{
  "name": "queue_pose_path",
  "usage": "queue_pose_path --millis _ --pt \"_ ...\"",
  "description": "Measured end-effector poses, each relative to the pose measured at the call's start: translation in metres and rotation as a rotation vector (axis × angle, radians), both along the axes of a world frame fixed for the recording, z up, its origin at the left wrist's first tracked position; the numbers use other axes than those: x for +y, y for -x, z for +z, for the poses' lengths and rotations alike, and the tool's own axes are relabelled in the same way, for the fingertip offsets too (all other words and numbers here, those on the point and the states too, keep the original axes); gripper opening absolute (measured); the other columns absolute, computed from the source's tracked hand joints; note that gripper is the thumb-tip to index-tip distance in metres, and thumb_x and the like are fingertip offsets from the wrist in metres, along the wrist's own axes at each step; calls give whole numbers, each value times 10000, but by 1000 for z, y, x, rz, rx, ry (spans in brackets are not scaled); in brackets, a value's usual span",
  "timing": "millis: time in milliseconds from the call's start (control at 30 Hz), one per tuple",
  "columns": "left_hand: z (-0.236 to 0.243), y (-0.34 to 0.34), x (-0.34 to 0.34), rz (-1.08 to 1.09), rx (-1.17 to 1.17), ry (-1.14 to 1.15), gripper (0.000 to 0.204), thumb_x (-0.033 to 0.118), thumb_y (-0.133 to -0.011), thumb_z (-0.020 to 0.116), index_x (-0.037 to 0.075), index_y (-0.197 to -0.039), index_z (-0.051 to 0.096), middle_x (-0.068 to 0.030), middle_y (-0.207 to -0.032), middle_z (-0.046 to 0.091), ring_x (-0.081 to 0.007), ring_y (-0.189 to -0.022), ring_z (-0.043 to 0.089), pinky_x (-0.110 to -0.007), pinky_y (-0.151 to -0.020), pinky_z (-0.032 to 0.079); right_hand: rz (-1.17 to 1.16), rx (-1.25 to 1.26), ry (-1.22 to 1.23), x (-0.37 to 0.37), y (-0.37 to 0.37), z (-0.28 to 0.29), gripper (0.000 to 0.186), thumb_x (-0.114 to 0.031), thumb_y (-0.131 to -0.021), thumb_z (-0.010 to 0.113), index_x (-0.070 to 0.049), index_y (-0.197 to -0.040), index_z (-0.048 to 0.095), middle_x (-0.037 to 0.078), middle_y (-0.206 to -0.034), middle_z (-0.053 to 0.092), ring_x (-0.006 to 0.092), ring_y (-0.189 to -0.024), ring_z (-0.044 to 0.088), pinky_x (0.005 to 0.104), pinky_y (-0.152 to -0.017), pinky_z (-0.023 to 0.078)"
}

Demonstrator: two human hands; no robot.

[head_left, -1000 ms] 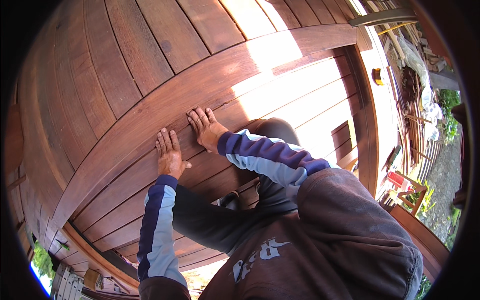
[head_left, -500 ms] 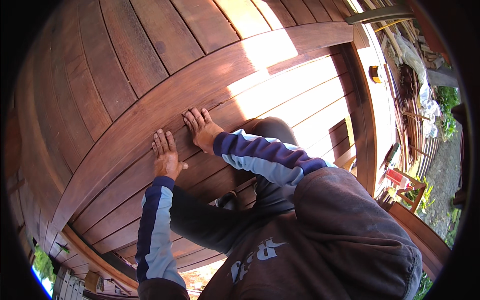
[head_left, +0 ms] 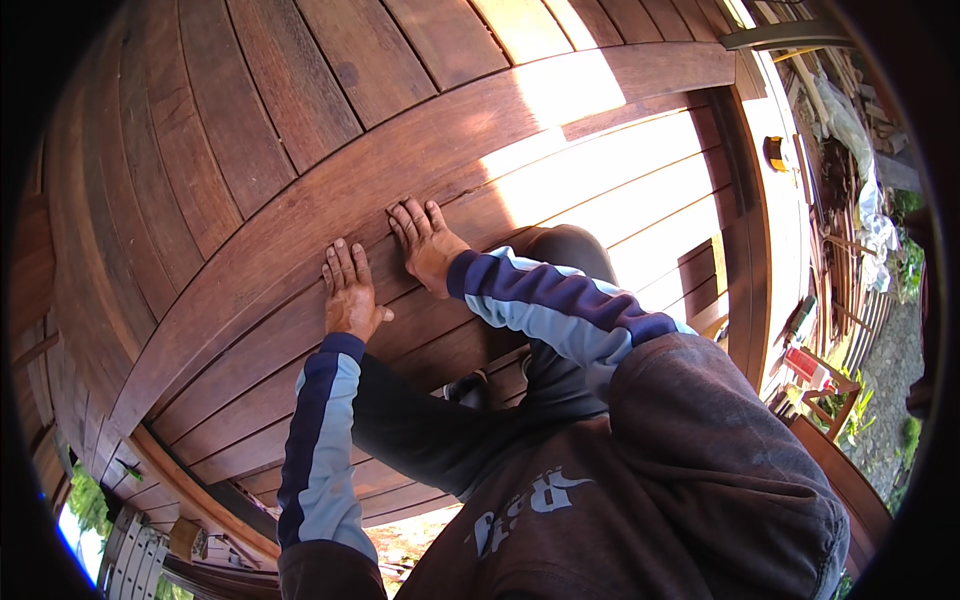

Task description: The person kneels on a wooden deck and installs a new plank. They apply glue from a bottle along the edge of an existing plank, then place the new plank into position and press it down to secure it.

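Observation:
My left hand [head_left: 352,300] lies flat on reddish-brown wooden boards [head_left: 240,405], fingers extended and thumb out to the side. Just right of it and slightly farther off, my right hand [head_left: 428,250] presses palm down with its fingers spread. Both sets of fingertips rest near the seam where these boards meet a long, wide wooden border plank [head_left: 310,215]. Neither hand holds anything. The two hands are close together but apart. Blue striped sleeves cover both forearms.
Beyond the border plank run more wooden boards [head_left: 290,70]. Bright sunlight falls across the right side. A yellow and black tool [head_left: 774,153] sits on the right-hand edge. Past it are a woodpile [head_left: 815,120] and a red and white container [head_left: 805,368]. My bent legs [head_left: 420,430] are below my hands.
The view has shifted slightly, moving the scene rightward in the picture. Both hands stay flat at about the same place on the boards.

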State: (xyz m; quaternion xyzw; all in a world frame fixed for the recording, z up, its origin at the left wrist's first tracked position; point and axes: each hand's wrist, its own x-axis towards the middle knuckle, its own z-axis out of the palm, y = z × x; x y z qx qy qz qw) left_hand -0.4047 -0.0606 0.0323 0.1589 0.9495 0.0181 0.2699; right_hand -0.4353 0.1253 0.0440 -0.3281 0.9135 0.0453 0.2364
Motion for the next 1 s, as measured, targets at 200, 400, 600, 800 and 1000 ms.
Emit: queue_pose_path --millis 200,400,600,800,1000 --pt "0 0 0 7 -6 -5 1257 379 -540 879 -59 -1467 151 -336 -1513 118 -464 -1420 125 -502 -1165 174 -28 -85 10 -2 2 2 939 -273 -733 700 112 -1445 224 262 -1555 92 466 -1427 86 586 -1121 178" --pt "1 1 2 -7 -18 30 1260 396 -546 874 -58 -1469 146 -330 -1517 114 -459 -1422 127 -499 -1164 182 -20 -101 -16 -2 2 5 952 -277 -730 704 111 -1448 215 262 -1556 87 464 -1429 80 585 -1123 173" --pt "2 2 3 -2 -33 46 1267 400 -548 872 -53 -1473 134 -327 -1519 110 -458 -1424 117 -497 -1168 171 -21 -86 -14 -3 3 6 920 -270 -744 682 116 -1443 225 264 -1553 99 463 -1428 83 584 -1124 171" --pt "2 1 3 2 -23 36 1259 387 -546 874 -56 -1470 143 -324 -1520 117 -459 -1422 127 -494 -1167 174 -19 -71 -13 -2 2 7 906 -265 -748 670 123 -1438 230 266 -1548 122 467 -1425 95 587 -1121 176" --pt "1 0 2 -14 12 23 1247 384 -534 879 -67 -1460 176 -332 -1512 140 -462 -1411 170 -492 -1162 190 -37 -70 7 -3 2 5 944 -259 -717 699 127 -1437 227 268 -1547 121 467 -1425 95 586 -1120 183"
